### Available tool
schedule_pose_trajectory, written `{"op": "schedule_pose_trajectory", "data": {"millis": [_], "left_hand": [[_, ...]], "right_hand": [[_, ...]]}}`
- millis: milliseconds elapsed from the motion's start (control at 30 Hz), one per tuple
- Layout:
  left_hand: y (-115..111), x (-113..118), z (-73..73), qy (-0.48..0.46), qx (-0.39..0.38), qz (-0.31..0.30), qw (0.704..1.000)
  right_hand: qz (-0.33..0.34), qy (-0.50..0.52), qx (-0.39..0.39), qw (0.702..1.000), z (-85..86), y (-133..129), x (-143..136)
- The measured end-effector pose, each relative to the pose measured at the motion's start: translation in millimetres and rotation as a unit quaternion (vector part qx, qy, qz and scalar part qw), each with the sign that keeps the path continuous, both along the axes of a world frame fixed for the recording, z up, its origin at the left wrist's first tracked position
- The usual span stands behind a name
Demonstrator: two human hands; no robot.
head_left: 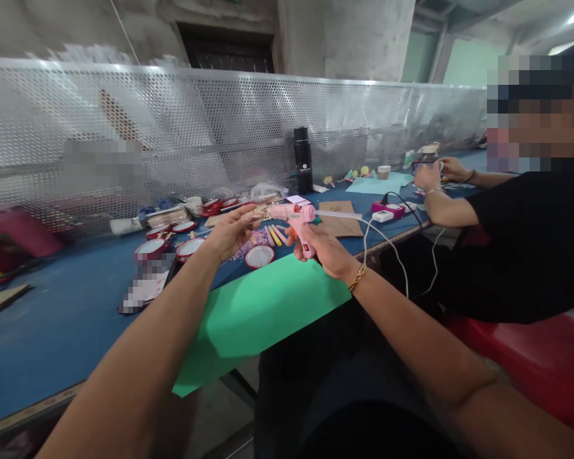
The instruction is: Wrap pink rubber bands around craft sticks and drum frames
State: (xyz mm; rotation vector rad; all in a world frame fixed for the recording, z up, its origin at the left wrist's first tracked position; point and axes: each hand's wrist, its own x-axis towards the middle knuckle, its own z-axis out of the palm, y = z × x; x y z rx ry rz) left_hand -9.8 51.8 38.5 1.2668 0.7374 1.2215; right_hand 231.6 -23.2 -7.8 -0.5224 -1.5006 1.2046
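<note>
A pink glue gun (294, 213) is gripped by its handle in my right hand (328, 250), its nozzle pointing left and a clear glue stick (339, 215) sticking out of its back. My left hand (232, 231) pinches a small gold-coloured piece (262, 213) at the nozzle; its details are too small to tell. Below both hands a green sheet (268, 309) lies over the table's front edge. Just behind the sheet sits a round red-rimmed piece (259, 256), near pink and yellow sticks (276, 236).
On the blue table (76, 319) are more red-rimmed rounds (152, 247), a phone (146, 287), a black bottle (303, 160), brown paper (339, 218), and a power strip (387, 209) with white cables. A person in black (530, 242) works at the right.
</note>
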Motion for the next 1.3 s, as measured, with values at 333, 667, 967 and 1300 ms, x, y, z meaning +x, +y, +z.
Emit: {"op": "schedule_pose_trajectory", "data": {"millis": [333, 667, 967, 1300], "left_hand": [[2.4, -2.6, -3.2, 0.007, 0.003, -0.009, 1.0], [-2.2, 0.7, -0.3, 0.001, -0.007, -0.014, 1.0], [-0.9, 0.6, -1.4, 0.005, -0.009, -0.01, 1.0], [-4.9, 4.8, 1.9, 0.0, -0.004, -0.007, 1.0]], "right_hand": [[-0.014, -0.023, -0.008, 1.0, -2.8, 0.7, -5.1], [-0.017, -0.02, -0.019, 0.999, -1.0, 0.9, -4.7], [-0.006, -0.009, -0.024, 1.0, 0.1, 2.9, -4.6], [-0.005, -0.008, -0.026, 1.0, 1.2, 4.1, -3.8]]}}
